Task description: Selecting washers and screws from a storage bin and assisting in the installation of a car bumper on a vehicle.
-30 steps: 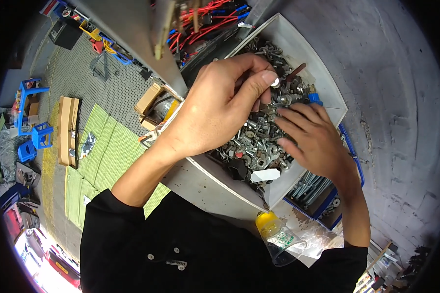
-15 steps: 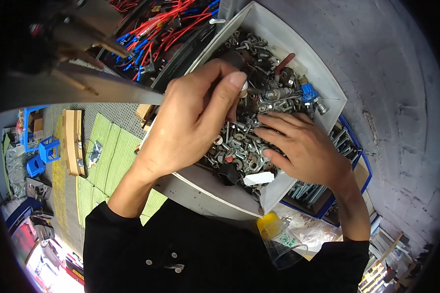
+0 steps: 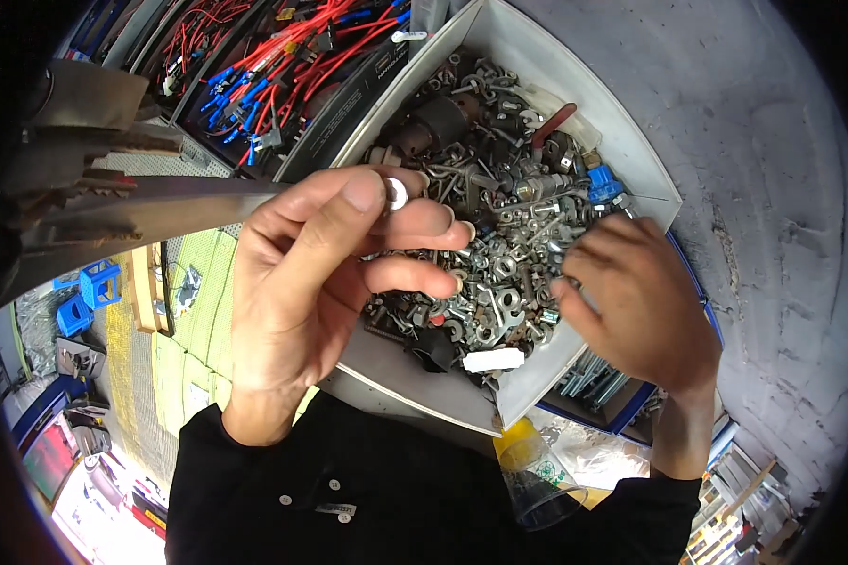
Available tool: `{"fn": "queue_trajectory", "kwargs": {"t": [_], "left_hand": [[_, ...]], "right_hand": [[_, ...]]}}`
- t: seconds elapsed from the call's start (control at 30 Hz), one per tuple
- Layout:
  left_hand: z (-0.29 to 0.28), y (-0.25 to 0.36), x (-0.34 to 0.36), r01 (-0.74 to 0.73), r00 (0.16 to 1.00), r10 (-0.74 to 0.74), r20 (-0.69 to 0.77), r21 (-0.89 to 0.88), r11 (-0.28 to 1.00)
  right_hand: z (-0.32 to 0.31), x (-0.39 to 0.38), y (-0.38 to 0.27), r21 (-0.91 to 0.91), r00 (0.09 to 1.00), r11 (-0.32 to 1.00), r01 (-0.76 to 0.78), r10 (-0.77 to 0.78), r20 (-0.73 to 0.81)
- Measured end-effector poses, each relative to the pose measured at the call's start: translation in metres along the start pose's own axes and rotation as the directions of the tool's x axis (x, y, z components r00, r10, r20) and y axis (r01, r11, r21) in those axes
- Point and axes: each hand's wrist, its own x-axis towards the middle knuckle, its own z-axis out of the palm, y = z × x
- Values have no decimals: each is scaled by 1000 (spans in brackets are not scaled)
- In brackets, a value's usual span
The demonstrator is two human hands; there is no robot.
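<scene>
My left hand (image 3: 301, 264) is raised over the left side of a grey bin (image 3: 627, 127). Its thumb and index finger pinch a small shiny metal ring (image 3: 398, 195), a washer or a nut; the other fingers are loosely spread. Below lies a heap of loose bolts, nuts and washers (image 3: 509, 264). Motion blurs my right hand (image 3: 636, 301), which is over the bin's right side; whether its fingers hold anything cannot be made out. Among the hardware are a dark brown cylinder (image 3: 443, 122), a red lever (image 3: 554, 124), a blue fitting (image 3: 602, 184) and a white piece (image 3: 493, 360).
Red wires with blue connectors (image 3: 264, 104) fill a black bin at upper left. A metal strip (image 3: 179, 207) juts in from the left. Long bolts (image 3: 589, 377) lie in a blue bin at right. A clear plastic cup (image 3: 542, 485) stands below, and a green mat (image 3: 193, 348) lies left.
My left hand has drawn back leftward and turned, bringing the metal ring into view. My right hand has lifted off the hardware and moved right. The dark cylinder is more exposed.
</scene>
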Motion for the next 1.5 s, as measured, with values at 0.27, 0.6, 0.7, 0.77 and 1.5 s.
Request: {"fn": "queue_trajectory", "kwargs": {"t": [0.27,0.6,0.7,0.77,1.5], "left_hand": [[1,-6,1,68,997,-66,25,-71,995],[-17,-17,7,116,992,-93,87,-312,943],[-19,-16,5,169,984,-136,112,-381,909],[-20,-16,5,194,980,-154,129,-411,891],[-17,-15,3,188,979,-111,171,-547,816]], "right_hand": [[36,7,-12,-40,931,991,124,-130,-340],[49,19,-24,3,884,964,267,-244,-398],[26,2,-26,-57,970,997,52,-64,-235],[22,3,-29,-153,973,988,3,-38,-228],[35,18,-17,29,942,977,209,-194,-273]]}}
